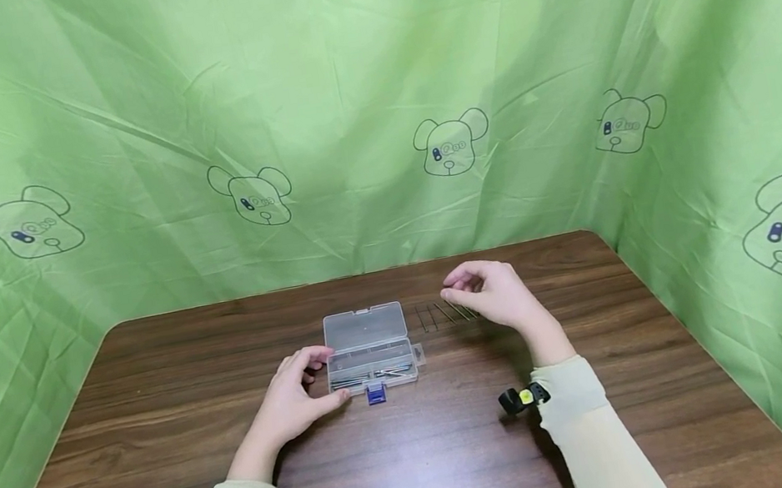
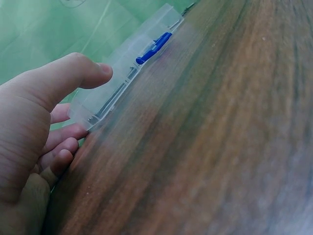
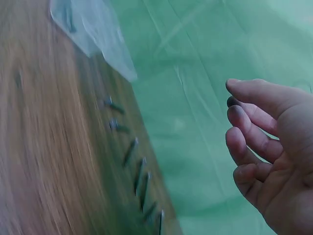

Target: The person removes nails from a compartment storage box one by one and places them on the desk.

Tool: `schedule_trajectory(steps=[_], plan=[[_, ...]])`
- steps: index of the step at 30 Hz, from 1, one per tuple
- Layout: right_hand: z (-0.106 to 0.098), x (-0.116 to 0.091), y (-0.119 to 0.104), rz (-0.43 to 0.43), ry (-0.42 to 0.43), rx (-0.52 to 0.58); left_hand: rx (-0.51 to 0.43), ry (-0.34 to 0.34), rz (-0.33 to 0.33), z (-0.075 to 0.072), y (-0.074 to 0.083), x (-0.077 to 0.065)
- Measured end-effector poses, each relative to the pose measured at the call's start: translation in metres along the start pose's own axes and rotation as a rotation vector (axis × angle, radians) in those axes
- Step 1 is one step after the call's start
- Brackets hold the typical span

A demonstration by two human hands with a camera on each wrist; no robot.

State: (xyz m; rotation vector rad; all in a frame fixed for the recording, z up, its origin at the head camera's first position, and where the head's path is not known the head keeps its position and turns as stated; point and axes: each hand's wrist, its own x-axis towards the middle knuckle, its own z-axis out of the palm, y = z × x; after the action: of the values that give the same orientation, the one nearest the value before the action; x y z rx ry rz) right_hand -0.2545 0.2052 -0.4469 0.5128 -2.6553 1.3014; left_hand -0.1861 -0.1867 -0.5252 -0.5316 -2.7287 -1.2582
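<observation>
My left hand (image 1: 291, 396) grips the left end of a clear plastic box (image 1: 364, 328), thumb at its front corner and fingers at the back of that end. The box lies with its lid folded back, and a blue latch (image 1: 376, 394) hangs at its front. Thin metal rods fill its front compartments. My right hand (image 1: 495, 292) hovers over a row of thin nail-like pieces (image 1: 435, 317) right of the box. In the right wrist view its fingers bend loosely, with nothing visible between them, and several of the nail-like pieces (image 3: 140, 176) lie apart from it, blurred.
The brown wooden table (image 1: 430, 457) ends not far behind the box and the row. Green cloth (image 1: 342, 116) with printed animal faces hangs behind and at the sides. A small clear hanger tab (image 1: 418, 354) juts from the box's right end. Both wrists wear black cameras.
</observation>
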Motion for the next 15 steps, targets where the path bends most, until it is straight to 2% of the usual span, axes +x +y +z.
schedule_trajectory(steps=[8,15], plan=[[0.036,0.003,-0.034,-0.125,-0.122,0.068,0.008,-0.006,0.004,0.0,-0.001,0.0],[0.061,-0.001,-0.053,-0.167,-0.214,0.089,0.019,-0.009,0.056,0.001,-0.004,0.002]])
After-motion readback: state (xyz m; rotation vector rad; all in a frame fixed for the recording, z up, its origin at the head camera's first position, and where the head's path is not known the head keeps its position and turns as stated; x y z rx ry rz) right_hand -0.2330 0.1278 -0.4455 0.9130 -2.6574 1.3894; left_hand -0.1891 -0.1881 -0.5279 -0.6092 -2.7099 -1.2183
